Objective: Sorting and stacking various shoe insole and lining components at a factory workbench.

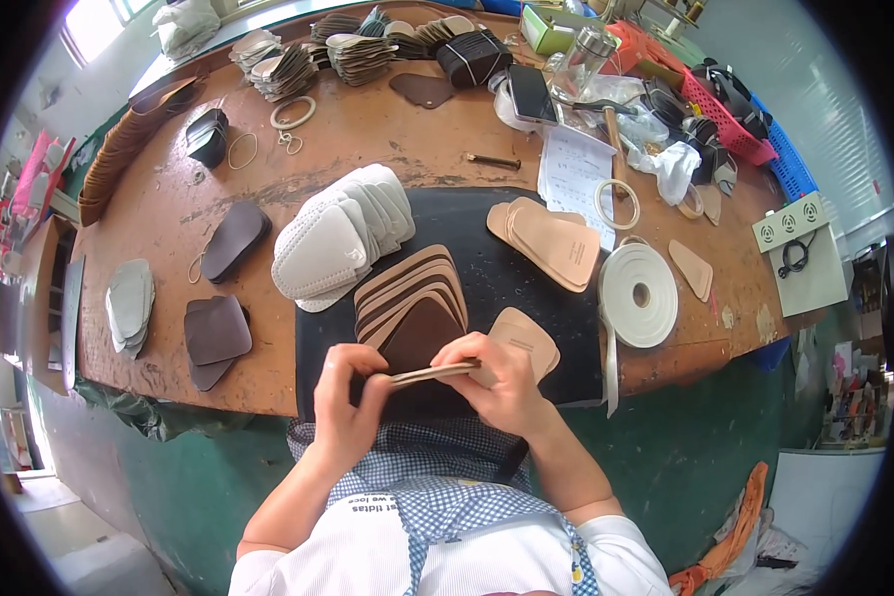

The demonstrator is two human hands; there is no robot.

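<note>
Between my two hands is a thin tan leather piece [419, 375], seen nearly edge-on; whether it is one layer or two I cannot tell. Its left end is pinched by my left hand [350, 395]. The fingers of my right hand [499, 382] close on the other end. Just beyond lies a fanned stack of brown and tan leather pieces [415, 298] on a black mat [457, 221]. A tan leather piece [528, 340] lies partly behind my right hand. White stitched pads [343, 233] overlap at the mat's left, and more tan pieces [546, 238] at its far right.
A roll of white tape [641, 295] sits right of the mat, its end hanging over the table edge. Dark brown pieces [219, 330] lie left. Farther back are a hammer [616, 144], a phone [531, 94], handwritten paper [576, 169] and a pink basket [730, 119].
</note>
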